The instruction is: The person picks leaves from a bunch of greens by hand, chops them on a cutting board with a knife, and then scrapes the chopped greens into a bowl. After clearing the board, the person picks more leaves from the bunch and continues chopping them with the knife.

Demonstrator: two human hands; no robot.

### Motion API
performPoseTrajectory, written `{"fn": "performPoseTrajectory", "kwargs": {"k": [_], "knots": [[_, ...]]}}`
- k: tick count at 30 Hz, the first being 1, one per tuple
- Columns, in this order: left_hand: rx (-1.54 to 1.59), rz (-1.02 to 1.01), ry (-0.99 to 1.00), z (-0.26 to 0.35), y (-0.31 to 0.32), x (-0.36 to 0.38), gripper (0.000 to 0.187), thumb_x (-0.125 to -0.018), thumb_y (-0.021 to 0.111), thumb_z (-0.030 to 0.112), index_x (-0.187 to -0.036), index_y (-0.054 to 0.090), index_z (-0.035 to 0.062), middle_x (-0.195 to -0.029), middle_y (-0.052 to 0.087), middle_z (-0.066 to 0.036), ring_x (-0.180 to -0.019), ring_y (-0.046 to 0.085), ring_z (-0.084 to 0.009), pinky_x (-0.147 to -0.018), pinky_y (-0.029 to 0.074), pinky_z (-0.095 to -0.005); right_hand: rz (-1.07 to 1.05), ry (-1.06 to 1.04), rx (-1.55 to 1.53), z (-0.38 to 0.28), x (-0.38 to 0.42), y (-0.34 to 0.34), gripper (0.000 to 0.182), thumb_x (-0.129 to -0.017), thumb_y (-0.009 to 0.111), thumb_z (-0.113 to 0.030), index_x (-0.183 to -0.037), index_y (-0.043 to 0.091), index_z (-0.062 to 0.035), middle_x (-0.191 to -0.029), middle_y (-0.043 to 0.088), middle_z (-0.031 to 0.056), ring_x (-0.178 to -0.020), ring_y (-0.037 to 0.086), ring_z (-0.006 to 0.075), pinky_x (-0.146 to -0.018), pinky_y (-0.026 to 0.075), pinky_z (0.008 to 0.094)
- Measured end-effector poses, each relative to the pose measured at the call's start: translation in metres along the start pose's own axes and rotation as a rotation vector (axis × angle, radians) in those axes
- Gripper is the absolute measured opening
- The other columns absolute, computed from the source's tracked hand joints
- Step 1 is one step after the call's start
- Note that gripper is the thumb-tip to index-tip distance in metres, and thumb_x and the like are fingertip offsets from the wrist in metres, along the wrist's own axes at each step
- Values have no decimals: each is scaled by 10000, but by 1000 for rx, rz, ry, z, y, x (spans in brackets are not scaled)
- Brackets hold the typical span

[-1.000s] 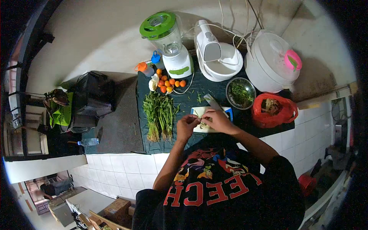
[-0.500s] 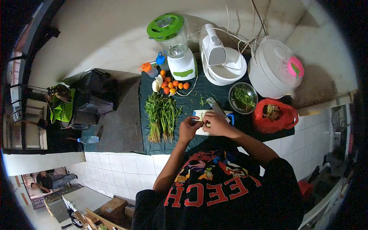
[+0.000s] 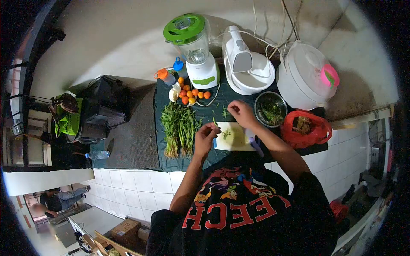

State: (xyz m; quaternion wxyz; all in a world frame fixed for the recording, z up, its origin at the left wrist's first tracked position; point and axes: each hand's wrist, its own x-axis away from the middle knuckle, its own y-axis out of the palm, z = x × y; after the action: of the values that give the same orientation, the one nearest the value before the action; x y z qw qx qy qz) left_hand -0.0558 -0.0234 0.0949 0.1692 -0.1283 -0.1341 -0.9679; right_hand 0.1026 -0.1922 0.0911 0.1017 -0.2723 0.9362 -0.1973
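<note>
My left hand (image 3: 206,137) is closed on a thin green stem (image 3: 215,122) at the left edge of the white cutting board (image 3: 239,138). A few cut green pieces (image 3: 225,134) lie on the board. Beyond its far edge, my right hand (image 3: 241,114) hovers over the dark cloth with its fingers bent together; anything between them is too small to make out. Near it are leaf scraps (image 3: 224,112) and a metal bowl (image 3: 271,109) of chopped greens. A knife handle (image 3: 256,146) shows at the board's right end; my right forearm hides part of the knife.
Bunches of leafy greens (image 3: 181,128) lie left of the board, with several tomatoes (image 3: 192,94) behind. A blender (image 3: 200,70), stand mixer (image 3: 247,68) and white lidded container (image 3: 303,77) line the wall. A red plastic bag (image 3: 305,130) sits at the right. Another person (image 3: 64,200) is in the background.
My hands have parted. The right moved up and away beyond the board; the left shifted slightly left, with the stem. The knife at the board's right end has changed position.
</note>
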Motion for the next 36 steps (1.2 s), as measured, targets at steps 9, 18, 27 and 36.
{"fn": "performPoseTrajectory", "kwargs": {"k": [9, 18, 27, 36], "knots": [[-56, -7, 30, 8, 1, 6, 116, -969, 679, 82, -1068, 646, 32, -998, 687, -8, -904, 625, -94, -800, 496, -258, -217, 10, -88, -17, 26, 12, 215, -951, 674, -183, -1080, 704, -14, -892, 708, 99, -789, 650, 178, -747, 523, 329], [-137, -18, 11, 0, 9, 4, 146, -960, 697, 121, -1076, 648, 47, -962, 686, 8, -886, 619, -87, -786, 479, -252, -426, 111, -295, -13, 62, 2, 193, -960, 691, -175, -1051, 699, -5, -921, 705, 33, -828, 616, 76, -779, 511, 281], [-89, -20, 27, -3, 8, 10, 109, -964, 688, 114, -1035, 642, 47, -978, 702, -11, -894, 640, -102, -794, 498, -266, 22, -286, 153, -44, 69, -4, 174, -894, 721, -148, -1016, 664, -39, -858, 677, 97, -814, 684, 260, -793, 526, 371], [-117, 14, 21, -4, 9, 15, 96, -971, 682, 126, -1031, 644, 60, -981, 706, -4, -901, 647, -104, -774, 495, -260, -142, -174, 237, -58, 75, 3, 155, -815, 755, -177, -801, 668, -49, -778, 678, 114, -746, 683, 295, -703, 537, 413]]}}
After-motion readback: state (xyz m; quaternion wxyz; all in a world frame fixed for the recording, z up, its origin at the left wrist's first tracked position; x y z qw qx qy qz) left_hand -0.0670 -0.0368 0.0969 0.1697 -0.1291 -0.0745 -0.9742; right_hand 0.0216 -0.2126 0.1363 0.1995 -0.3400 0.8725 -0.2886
